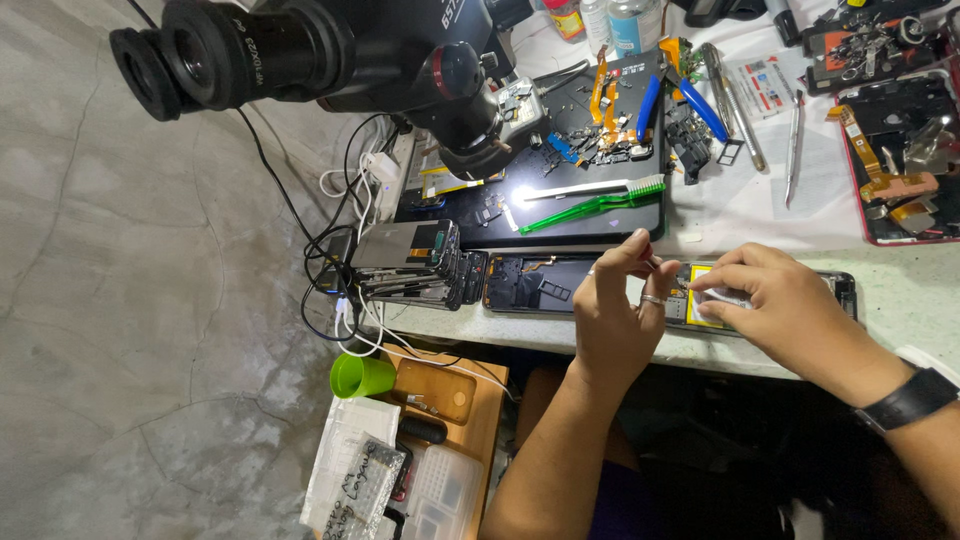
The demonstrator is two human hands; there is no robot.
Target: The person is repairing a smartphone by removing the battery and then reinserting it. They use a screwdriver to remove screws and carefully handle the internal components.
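Two hands at the opened phone on the bench's near edge

We pinch a slim red-tipped tool [648, 262] in our left hand [612, 312] while our right hand [775, 300] presses fingertips flat on the opened phone [700, 305]; best to keep the phone pinned and the tip low. Farther back lie a green brush [590, 205] and the microscope [330, 50].

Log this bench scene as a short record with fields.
Left hand: pinches a small red-tipped tool over the opened phone
Right hand: fingertips press on the phone's yellow part
Behind: green brush on a black mat
Left: phone stack, microscope
Below: green cup
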